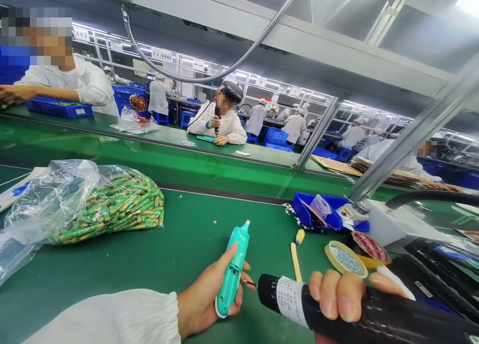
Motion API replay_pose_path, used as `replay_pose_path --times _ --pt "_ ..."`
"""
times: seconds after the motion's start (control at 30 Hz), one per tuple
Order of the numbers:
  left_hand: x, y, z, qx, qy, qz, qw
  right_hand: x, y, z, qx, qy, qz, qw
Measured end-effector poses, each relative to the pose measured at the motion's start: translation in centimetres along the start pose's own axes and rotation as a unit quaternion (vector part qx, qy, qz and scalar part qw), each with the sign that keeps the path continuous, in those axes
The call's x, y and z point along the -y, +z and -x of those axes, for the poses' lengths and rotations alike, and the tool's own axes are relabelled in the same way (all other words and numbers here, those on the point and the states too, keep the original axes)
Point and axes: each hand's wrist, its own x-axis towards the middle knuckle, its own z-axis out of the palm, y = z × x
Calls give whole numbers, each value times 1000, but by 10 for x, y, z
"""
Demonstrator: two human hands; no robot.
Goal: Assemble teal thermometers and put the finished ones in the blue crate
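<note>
My left hand (204, 296) is closed around a slim teal plastic device (232, 270), holding it tilted with its tip pointing away from me. In my right hand (342, 294) is a black electric screwdriver (359, 311), gripped firmly. Its thin bit (250, 283) touches the side of the teal device near its lower half. Both hands hover just above the green work mat (149, 254) close to the front edge.
A clear bag of green batteries (93, 202) lies at the left. A blue tray (322, 212), tape rolls (346, 258) and a yellow stick (296, 261) sit to the right by a white box (396, 224). Across the conveyor, several workers in white sit at benches.
</note>
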Motion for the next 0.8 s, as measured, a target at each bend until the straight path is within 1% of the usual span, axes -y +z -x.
replay_pose_path --times 0.13,0.27,0.53,0.7,0.8 --pt "2 0 -2 -16 -8 1 1000 -5 13 -1 37 -6 -8 999" --pt "5 0 -3 -17 -5 -11 1000 -10 21 0 37 1 -3 999" --pt "6 0 -4 2 0 -42 999 -20 12 2 60 7 -3 998" --pt "7 2 -2 2 9 -63 998 -24 15 1 88 7 -3 996" --pt "7 3 -2 8 8 -73 997 -25 17 -1 81 10 -12 997"
